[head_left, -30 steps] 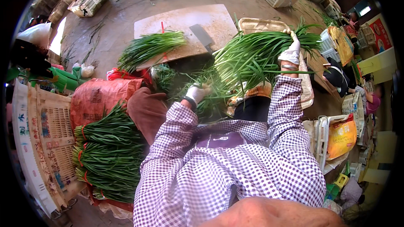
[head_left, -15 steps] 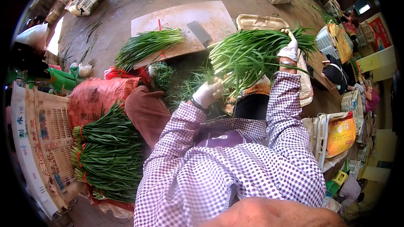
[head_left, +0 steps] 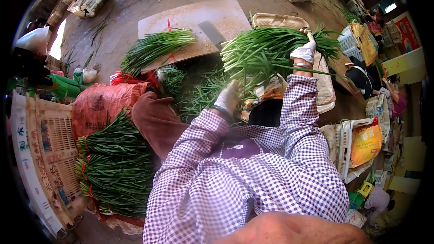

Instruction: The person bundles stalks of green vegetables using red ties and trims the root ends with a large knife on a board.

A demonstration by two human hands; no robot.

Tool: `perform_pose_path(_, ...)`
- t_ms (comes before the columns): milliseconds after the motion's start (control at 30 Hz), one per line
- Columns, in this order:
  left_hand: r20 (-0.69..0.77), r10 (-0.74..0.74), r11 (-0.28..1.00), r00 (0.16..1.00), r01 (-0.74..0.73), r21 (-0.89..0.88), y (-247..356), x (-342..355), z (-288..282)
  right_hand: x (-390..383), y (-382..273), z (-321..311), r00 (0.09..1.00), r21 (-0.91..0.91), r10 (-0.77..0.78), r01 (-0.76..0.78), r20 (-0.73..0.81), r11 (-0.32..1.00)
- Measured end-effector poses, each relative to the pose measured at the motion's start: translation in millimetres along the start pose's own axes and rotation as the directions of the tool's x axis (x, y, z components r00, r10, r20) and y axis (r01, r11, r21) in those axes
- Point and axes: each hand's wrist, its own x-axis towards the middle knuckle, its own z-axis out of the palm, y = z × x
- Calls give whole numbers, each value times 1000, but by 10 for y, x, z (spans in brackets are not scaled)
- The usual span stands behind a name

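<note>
My right hand (head_left: 305, 51), in a white glove, is closed round the leafy part of a large loose bunch of garlic chives (head_left: 257, 52). The pale stem ends point left and the leaf tips hang past my wrist on the right. Just below the stem ends is my gloved left hand (head_left: 228, 97), its fingers drawn together at some hanging strands; what they pinch is hard to make out. Another bunch of chives (head_left: 156, 49) lies on the board (head_left: 181, 20), with red ties (head_left: 169, 26) by it.
Several red-banded chive bundles (head_left: 115, 167) are stacked to my left by a red sack (head_left: 106, 104) and a white plastic crate (head_left: 56, 149). Loose trimmings (head_left: 205, 95) lie below the board. A shallow basket (head_left: 280, 21) sits behind the held bunch. People work at the far right.
My left hand has dropped slightly and shifted a little right, below the stem ends. The bunch in my right hand has moved slightly left and up.
</note>
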Motion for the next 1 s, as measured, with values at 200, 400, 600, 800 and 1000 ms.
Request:
perform_pose_path(200, 64, 113, 991, 991, -117, 59, 51, -41, 168, -256, 104, 100, 997, 15, 61, -61, -37, 998)
perform_pose_path(400, -53, 115, 990, 992, -111, 86, 95, 69, 251, -298, 99, 95, 983, 48, 168, -171, 73, 984)
perform_pose_path(600, 137, 214, 970, 967, -227, 88, 21, 123, 118, -279, 40, 81, 969, 89, 195, -210, 153, 974)
perform_pose_path(800, 345, 172, 974, 923, -211, 80, 99, -3, -42, -116, -50, -26, 865, 28, 226, -266, 448, 963)
perform_pose_path(1000, 328, 149, 908, 933, -260, 328, 266, -189, -106, -409, -83, 216, 791, -46, 247, -268, 560, 962)
